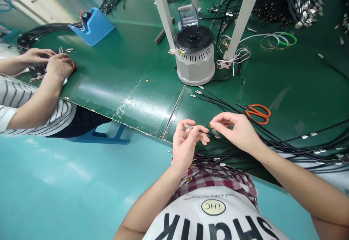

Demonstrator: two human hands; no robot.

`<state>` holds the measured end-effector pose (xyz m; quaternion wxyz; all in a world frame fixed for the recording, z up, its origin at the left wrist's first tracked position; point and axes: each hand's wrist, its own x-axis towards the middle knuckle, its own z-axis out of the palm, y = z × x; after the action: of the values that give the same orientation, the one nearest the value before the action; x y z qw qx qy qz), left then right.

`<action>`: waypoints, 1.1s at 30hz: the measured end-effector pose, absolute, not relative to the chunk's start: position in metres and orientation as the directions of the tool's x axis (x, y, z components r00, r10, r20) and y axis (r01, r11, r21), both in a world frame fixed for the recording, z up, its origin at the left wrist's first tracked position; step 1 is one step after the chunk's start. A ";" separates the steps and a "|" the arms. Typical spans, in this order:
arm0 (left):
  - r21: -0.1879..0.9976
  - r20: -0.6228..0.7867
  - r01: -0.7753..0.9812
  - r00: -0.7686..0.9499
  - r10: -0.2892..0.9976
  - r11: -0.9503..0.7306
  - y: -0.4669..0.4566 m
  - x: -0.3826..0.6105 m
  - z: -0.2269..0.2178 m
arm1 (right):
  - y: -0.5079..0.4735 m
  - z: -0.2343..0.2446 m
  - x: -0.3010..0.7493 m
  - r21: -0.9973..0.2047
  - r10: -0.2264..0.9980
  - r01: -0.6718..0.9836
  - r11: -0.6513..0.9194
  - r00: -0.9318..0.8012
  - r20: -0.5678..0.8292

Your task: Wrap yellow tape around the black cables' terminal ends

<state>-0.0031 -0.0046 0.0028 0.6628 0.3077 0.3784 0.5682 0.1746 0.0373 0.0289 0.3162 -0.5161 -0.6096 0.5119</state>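
Observation:
Near the table's front edge, my left hand (187,140) is closed on a black cable, thumb against fingers. The cable's silver connector (187,126) sticks out past the fingers. Just to the right, my right hand (236,129) pinches a small yellow piece (210,124) between thumb and fingertips; its exact kind is too small to make out. Under and beside both hands lie several black cables (231,156) with metal ends and white tags, some over my lap. Beyond my right hand rest orange-handled scissors (257,113), their blades pointing left.
A round grey-white machine with a black top (194,56) stands ahead between white posts (242,18). A blue tape dispenser (94,27) sits at the back left. Cable bundles (294,5) lie at the back right. On the left, a co-worker's hands (56,64) work over cables.

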 end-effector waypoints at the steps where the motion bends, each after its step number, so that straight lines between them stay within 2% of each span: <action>1: 0.844 -0.145 -0.511 0.076 0.987 0.163 -0.005 -0.004 0.003 | 0.038 0.030 0.175 -0.954 0.948 0.292 -0.074 -0.275 -0.157; 10: 0.883 -0.143 -0.405 0.251 0.957 0.238 -0.008 -0.006 0.008 | 0.049 0.037 0.174 -0.954 0.845 0.144 -0.262 -0.444 -0.299; 15: 0.895 -0.131 -0.371 0.307 0.943 0.245 -0.008 -0.010 0.008 | 0.052 0.039 0.171 -0.943 0.808 0.132 -0.305 -0.488 -0.330; 24: 0.906 -0.158 -0.324 0.335 0.929 0.271 -0.011 -0.013 0.013 | 0.051 0.045 0.168 -0.954 0.810 0.222 -0.203 -0.509 -0.291; 33: 0.916 -0.161 -0.299 0.336 0.928 0.267 -0.011 -0.011 0.011 | 0.051 0.042 0.170 -0.954 0.817 0.235 -0.185 -0.504 -0.282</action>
<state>-0.0115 -0.0114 0.0106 0.7019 0.4186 0.3754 0.4372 0.1702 0.0508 0.0420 0.2305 -0.4416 -0.5954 0.6303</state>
